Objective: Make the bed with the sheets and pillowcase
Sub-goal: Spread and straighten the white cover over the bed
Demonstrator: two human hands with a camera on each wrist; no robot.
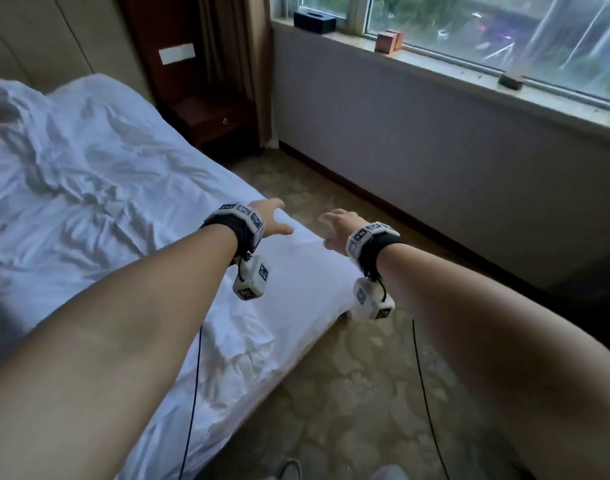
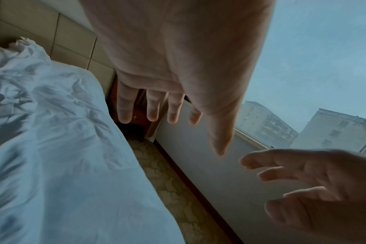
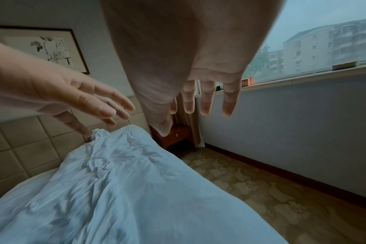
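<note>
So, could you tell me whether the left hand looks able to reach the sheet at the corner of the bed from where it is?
Probably yes. The left hand is open and holds nothing, above the sheet near the corner, and nothing lies between them. The right hand is off to the side, over the carpet.

The bed sheet (image 1: 89, 188) is plain white, creased, grey-blue in its folds; the carpet (image 1: 348, 393) is olive-tan with a paler floral pattern; the nightstand (image 1: 213, 119) is dark reddish-brown wood; the curtain (image 1: 241, 46) is brown; the wall under the window (image 1: 435, 161) is pale grey with a dark brown skirting; the headboard (image 3: 21, 148) is beige in padded squares; the tissue box (image 1: 314, 20) on the sill is black; the wrist bands (image 1: 239, 223) are black with white blocks bearing black-and-white square markers; the framed picture (image 3: 46, 49) shows black ink plants on cream in a dark frame.
</note>
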